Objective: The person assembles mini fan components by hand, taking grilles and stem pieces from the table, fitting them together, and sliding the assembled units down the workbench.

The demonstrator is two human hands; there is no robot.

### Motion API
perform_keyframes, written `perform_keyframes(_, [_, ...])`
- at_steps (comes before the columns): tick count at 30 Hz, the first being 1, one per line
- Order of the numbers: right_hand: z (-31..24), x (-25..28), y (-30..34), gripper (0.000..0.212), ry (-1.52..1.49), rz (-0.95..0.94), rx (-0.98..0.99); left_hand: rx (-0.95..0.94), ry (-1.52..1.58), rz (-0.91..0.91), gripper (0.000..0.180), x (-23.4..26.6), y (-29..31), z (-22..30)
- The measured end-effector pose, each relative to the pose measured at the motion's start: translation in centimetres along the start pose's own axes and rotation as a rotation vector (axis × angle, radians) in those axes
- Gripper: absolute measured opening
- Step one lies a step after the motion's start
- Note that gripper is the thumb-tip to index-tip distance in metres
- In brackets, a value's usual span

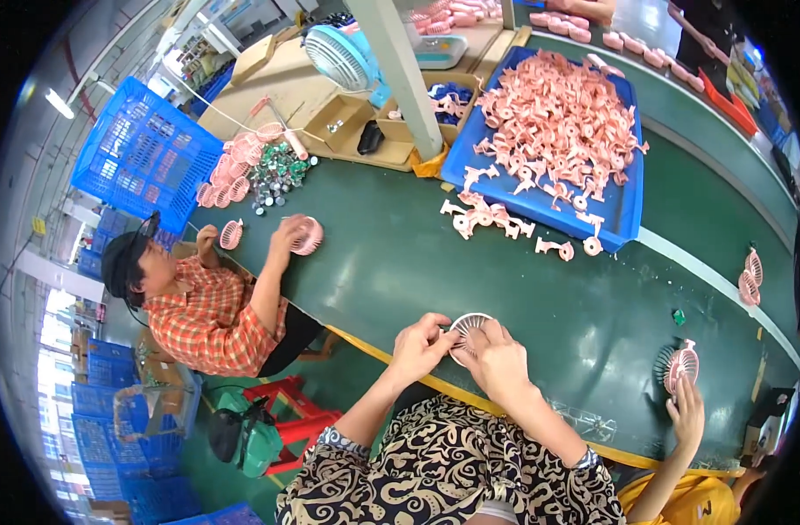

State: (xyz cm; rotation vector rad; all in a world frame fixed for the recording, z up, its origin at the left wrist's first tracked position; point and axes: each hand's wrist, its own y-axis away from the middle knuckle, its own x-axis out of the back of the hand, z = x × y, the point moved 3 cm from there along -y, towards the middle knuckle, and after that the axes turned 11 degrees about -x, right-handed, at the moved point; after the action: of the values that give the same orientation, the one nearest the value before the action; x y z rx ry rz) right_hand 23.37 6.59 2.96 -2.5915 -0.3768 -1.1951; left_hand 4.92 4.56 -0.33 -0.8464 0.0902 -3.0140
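A round pink slatted fan grille [471, 322] with a pale rim is held tilted above the green work table [391, 262], close to its yellow front edge. My left hand [420, 346] pinches the left side of its rim between thumb and fingers. Curled over the front and right side of the grille is my right hand [501, 366], its fingers reaching into the round opening. Part of the grille is hidden behind the right fingers. Whether a smaller piece sits between the fingertips, I cannot make out.
A blue tray [629, 229] heaped with pink brackets [557, 114] stands ahead, some brackets spilled before it. At left, a person in an orange checked shirt [209, 319] handles a pink grille [307, 236]. At right, another person's hand [687, 413] touches a pink grille [682, 363].
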Motion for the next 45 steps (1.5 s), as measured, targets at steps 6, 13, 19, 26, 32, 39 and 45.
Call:
perform_keyframes(6, [0.5,3.4,2.7,0.059,-0.039,-0.002,-0.032,-0.141,0.296,0.063,0.03,1.9,-0.3,0.0])
perform_keyframes(13, [8.3,10.2,8.6,0.054,0.219,0.308,-0.553,-0.102,0.178,0.332,0.023,7.6,-0.8,-3.8])
perform_keyframes(19, [12.7,16.0,9.9,0.042,0.567,0.543,-0.751,-0.194,0.109,0.6,0.019,10.1,-2.0,-7.1])
perform_keyframes(26, [8.6,11.8,0.1,0.033,0.206,0.366,-0.484,-0.349,-0.584,0.66,0.042,15.2,-4.6,-5.6])
perform_keyframes(32, [10.1,6.3,-6.9,0.053,0.124,0.399,-0.304,-0.017,-0.443,0.379,0.046,16.7,-5.2,-6.8])
perform_keyframes(39, [10.4,3.8,-8.6,0.032,0.18,0.443,-0.261,-0.096,-0.309,0.164,0.053,10.2,-1.6,-3.1])
perform_keyframes(45, [8.9,4.1,-4.0,0.03,0.079,0.337,-0.432,-0.094,0.165,-0.211,0.071,2.8,0.5,4.1])
